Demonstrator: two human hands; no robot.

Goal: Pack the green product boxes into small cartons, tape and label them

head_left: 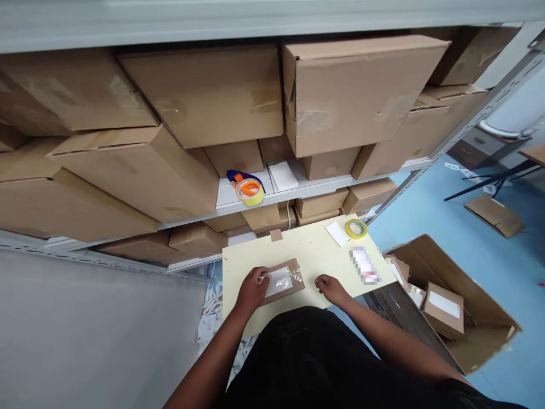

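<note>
A small flat brown cardboard packet with a white label and clear tape on top lies on a pale yellow table. My left hand rests on the packet's left end, fingers curled over its edge and pressing it down. My right hand sits on the table just right of the packet, fingers bent and loosely closed, not touching it; nothing shows in it.
A yellow tape roll, a white slip and a blurred-out item lie at the table's right. A tape dispenser sits on the shelf among stacked cartons. An open carton with small parcels stands on the floor at right.
</note>
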